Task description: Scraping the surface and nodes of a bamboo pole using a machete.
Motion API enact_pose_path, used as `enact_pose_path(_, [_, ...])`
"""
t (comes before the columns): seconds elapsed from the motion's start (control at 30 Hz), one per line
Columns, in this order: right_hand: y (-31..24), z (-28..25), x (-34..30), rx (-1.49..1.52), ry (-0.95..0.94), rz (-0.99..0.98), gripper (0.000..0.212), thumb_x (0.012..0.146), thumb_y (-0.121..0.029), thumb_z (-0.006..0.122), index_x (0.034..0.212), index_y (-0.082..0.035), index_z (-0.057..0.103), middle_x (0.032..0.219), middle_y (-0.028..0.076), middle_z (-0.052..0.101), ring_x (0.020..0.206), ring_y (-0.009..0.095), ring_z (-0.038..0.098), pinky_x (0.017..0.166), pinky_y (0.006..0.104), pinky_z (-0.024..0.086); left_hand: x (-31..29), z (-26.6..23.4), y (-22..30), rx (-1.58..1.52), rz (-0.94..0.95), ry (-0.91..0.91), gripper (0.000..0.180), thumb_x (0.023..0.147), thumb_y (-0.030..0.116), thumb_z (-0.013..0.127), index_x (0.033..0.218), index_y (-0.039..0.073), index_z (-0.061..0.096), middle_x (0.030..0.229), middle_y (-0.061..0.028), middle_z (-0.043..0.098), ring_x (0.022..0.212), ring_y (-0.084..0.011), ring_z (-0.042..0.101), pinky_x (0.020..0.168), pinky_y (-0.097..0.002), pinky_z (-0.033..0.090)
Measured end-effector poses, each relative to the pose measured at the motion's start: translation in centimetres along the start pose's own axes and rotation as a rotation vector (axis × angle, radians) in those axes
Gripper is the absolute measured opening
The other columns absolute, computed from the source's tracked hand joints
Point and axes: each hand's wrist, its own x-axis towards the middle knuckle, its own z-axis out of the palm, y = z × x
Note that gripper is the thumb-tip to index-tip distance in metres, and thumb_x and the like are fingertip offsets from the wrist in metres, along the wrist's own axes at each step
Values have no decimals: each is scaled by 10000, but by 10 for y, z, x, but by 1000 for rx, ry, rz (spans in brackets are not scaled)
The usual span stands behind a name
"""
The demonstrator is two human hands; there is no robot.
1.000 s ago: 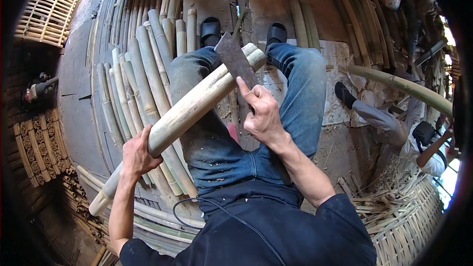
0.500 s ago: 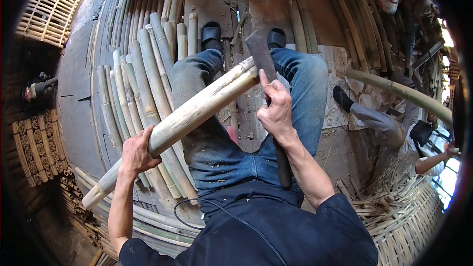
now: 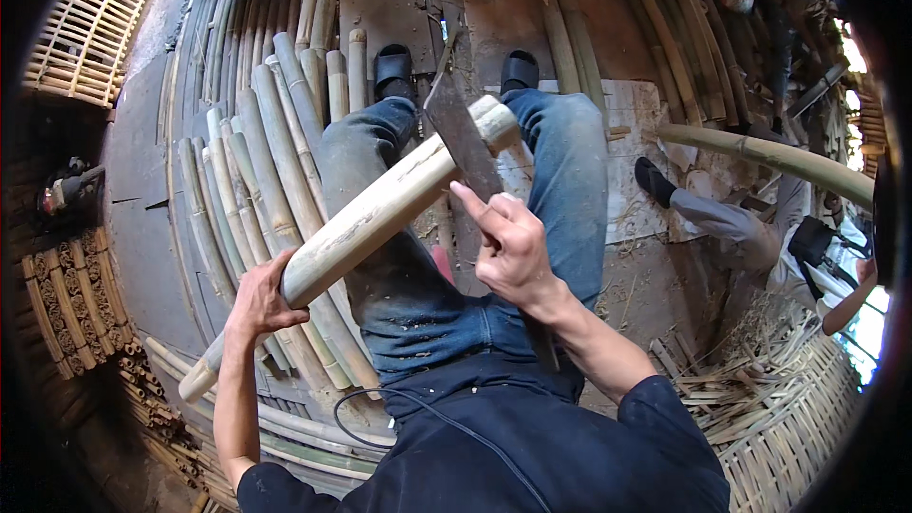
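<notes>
A thick, pale bamboo pole (image 3: 380, 218) slants across my lap, its far end rising between my knees. Around its lower part, my left hand (image 3: 261, 296) is closed, with the thumb on the upper side. A broad, dark machete (image 3: 464, 138) lies across the pole near the far end, its blade against the bamboo. My right hand (image 3: 513, 242) grips the machete, index finger stretched along the blade. The dark handle end (image 3: 543, 347) shows below my right wrist.
Several cut bamboo poles (image 3: 271, 166) lie on the floor to the left. Bundled short pieces (image 3: 76, 299) are stacked at far left. A woven basket with bamboo strips (image 3: 788, 418) stands at lower right. Another person (image 3: 750, 247) sits at right beside a long bamboo pole (image 3: 769, 163).
The machete has moved left and back along the pole, so the pole's far end now shows beyond the blade. My right hand moved with it; my left hand keeps its hold.
</notes>
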Motion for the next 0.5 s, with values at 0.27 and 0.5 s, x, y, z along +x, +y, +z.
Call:
enact_pose_path(0.27, [-25, -20, -26, -227, -175, -186, 787, 777, 27, 713, 1554, -68, 631, 881, 46, 533, 818, 251, 548, 747, 396, 471, 39, 7, 18, -22, 128, -54, 930, 525, 263, 890, 1399, 96, 619, 1017, -244, 748, 997, -483, 722, 905, -530, 572])
enact_pose_path(0.5, [-16, 2, -15, -285, 22, -71, 762, 779, 40, 694, 1535, -47, 647, 971, 77, 556, 876, 257, 577, 819, 403, 505, 32, 9, 25, -25, 57, -64, 904, 530, 278, 872, 1379, 93, 622, 1015, -254, 744, 984, -487, 720, 902, -537, 575])
